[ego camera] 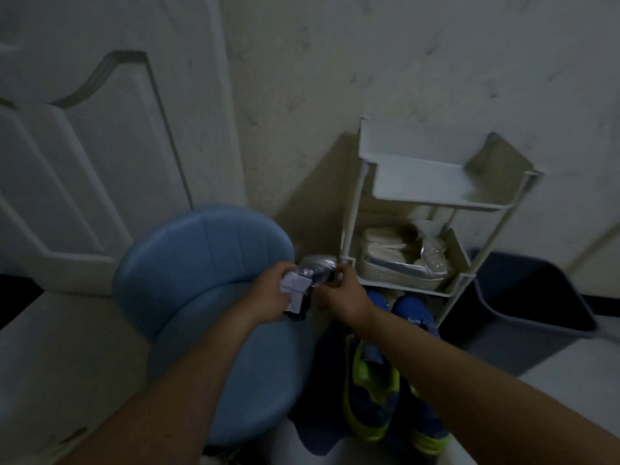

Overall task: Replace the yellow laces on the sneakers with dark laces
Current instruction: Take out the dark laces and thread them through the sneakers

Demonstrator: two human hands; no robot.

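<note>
- Forearms (188, 374), 2, reach forward; blue sneakers (379, 407) with yellow laces (361, 362) lie under the right wrist.
- Left hand (268, 292): fingers curled round a clear packet (315, 267) — dark contents, white label (296, 284).
- Right hand (339, 295): fingertips pinch the packet's opposite end.

1 head cam, wide-angle, looking forward and steeply down at a wall corner; left hand (268, 292), right hand (340, 297) and packet (296, 286) are sitting close, mid-frame, sneakers (372, 397) lying below.

We count two sneakers (372, 397), one packet (299, 284), one blue chair (208, 260), one white rack (432, 184) and one dark bin (533, 297).
</note>
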